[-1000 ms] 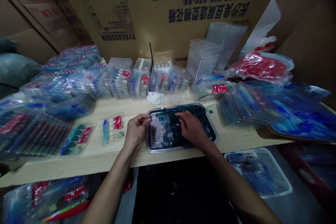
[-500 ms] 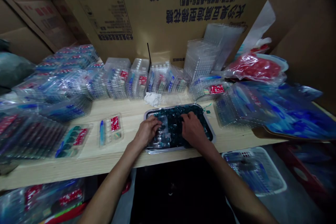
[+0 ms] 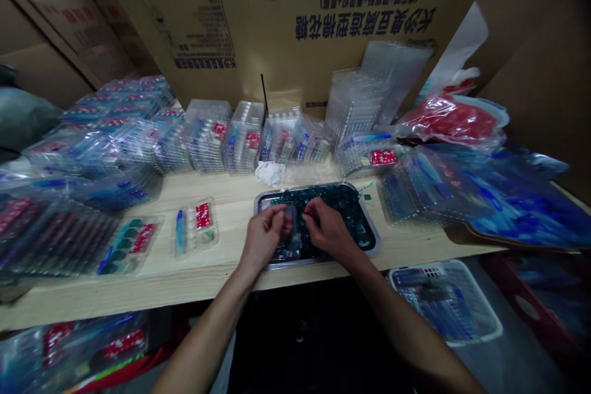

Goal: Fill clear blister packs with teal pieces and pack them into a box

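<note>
A metal tray (image 3: 375, 240) full of small dark teal pieces sits on the wooden bench in front of me. My left hand (image 3: 261, 239) is closed on a small clear plastic blister pack (image 3: 290, 226), held upright over the tray's left half. My right hand (image 3: 327, 231) is just to its right, fingers pinched together at the pack's edge; what the fingertips hold is too small to make out.
Two filled blister packs (image 3: 196, 225) lie on the wooden bench (image 3: 184, 271) to the left. Stacks of packs line the back and left. Empty clear trays (image 3: 355, 101), a red bag (image 3: 455, 120) and blue bags sit right. A white basket (image 3: 446, 301) is below.
The left hand lifted the clear pack off the tray and holds it upright. The right hand moved left from the teal pieces toward the pack.
</note>
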Motion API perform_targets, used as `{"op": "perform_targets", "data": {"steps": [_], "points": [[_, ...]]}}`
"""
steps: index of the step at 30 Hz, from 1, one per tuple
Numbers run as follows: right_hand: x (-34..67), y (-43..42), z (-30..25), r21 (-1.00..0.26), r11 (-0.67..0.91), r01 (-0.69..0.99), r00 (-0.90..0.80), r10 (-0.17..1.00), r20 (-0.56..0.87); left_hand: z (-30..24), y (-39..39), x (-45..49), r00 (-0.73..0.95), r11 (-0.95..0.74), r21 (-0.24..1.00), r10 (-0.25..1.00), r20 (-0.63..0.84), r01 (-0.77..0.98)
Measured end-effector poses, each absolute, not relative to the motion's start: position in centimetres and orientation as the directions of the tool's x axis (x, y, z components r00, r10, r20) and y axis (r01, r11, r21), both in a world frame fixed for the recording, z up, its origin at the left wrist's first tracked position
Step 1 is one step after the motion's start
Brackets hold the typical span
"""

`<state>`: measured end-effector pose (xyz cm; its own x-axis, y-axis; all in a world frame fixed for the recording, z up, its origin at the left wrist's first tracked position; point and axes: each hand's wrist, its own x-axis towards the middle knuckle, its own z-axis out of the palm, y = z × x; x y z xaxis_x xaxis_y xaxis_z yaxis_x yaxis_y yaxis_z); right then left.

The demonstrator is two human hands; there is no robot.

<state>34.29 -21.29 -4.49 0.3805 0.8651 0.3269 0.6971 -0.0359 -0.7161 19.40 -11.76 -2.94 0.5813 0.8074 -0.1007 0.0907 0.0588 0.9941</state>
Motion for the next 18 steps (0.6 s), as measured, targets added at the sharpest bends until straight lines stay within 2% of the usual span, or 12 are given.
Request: {"op": "perform_targets", "data": {"steps": [2, 5, 9, 12, 15, 18], "points": [[33.8, -20.8, -4.5, -0.791, 0.046, 0.610, 0.397, 0.846, 0.356, -2.4, -12.6, 20.4, 0.615, 0.324, 0.945, 0.737, -0.280, 0.042], [33.3, -20.5, -4.0, -0.842, 0.070, 0.535, 0.437, 0.830, 0.346, -1.4, -13.0, 21.3, 0.621, 0.488, 0.872, 0.699, -0.354, -0.052], [33.2, -20.7, -2.6, -0.822, 0.113, 0.559, 0.325, 0.882, 0.342, -0.2, -12.7, 21.5, 0.484, 0.578, 0.810, 0.739, -0.468, -0.098], [33.6, -20.4, -2.1, -0.771, 0.048, 0.635, 0.319, 0.893, 0.318, 0.0, -12.0, 21.7, 0.438, 0.622, 0.781, 0.717, -0.542, -0.052], [34.0, -20.1, -1.7, -0.783, -0.029, 0.621, 0.382, 0.884, 0.270, -0.3, -11.6, 21.8, 0.450, 0.648, 0.761, 0.687, -0.570, -0.025], [33.9, -20.1, -1.2, -0.767, -0.025, 0.642, 0.370, 0.886, 0.280, -1.3, -11.4, 21.7, 0.453, 0.613, 0.790, 0.712, -0.536, -0.029]]}}
